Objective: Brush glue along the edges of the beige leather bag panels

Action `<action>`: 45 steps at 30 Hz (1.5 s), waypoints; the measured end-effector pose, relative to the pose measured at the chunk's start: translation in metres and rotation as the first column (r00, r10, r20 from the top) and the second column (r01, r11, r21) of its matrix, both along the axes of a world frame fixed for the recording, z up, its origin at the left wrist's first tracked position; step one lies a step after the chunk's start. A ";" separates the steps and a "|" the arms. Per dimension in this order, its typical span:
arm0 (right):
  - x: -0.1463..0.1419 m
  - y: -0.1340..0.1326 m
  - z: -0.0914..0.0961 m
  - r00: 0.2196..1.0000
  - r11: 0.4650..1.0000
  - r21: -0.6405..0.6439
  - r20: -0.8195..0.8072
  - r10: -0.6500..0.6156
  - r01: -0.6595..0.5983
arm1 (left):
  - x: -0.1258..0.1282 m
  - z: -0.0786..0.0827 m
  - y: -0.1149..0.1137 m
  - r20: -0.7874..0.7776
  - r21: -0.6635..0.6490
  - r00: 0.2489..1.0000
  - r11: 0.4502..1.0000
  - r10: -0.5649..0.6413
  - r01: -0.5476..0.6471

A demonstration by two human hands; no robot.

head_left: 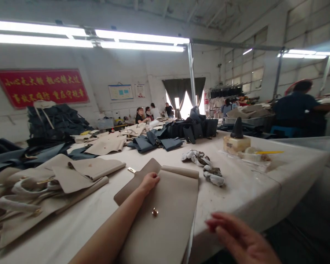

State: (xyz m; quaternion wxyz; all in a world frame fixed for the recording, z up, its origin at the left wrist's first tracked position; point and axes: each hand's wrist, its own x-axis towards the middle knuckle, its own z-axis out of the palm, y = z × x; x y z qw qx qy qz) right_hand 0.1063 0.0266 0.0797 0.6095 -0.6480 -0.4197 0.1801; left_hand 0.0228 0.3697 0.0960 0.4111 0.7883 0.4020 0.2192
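Head view: left hand (150,182), fingers together, presses one beige leather bag panel (159,216); right hand (236,238) curls loosely, empty.

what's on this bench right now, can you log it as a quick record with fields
left hand: resting on a beige leather bag panel
panel fitting: round gold stud
right hand: fingers slightly curled, holding nothing, off the table's near edge
surface: white-covered work table
nearby: crumpled white material, more beige panels
further along: blue-grey leather pieces
background: seated co-worker
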 end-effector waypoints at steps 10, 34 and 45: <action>0.194 0.050 0.044 0.786 0.849 -0.409 0.619 -0.010 0.333 | -0.002 -0.018 0.009 -0.013 0.181 1.000 0.983 -0.008 0.011; 0.195 0.061 0.046 0.707 0.623 -0.699 0.635 0.312 0.353 | -0.006 -0.013 -0.002 -0.167 0.420 0.985 0.907 0.035 0.039; 0.178 0.016 0.047 0.539 0.568 -0.501 0.834 0.117 0.653 | -0.005 -0.012 -0.003 -0.195 0.429 0.979 0.902 0.050 0.039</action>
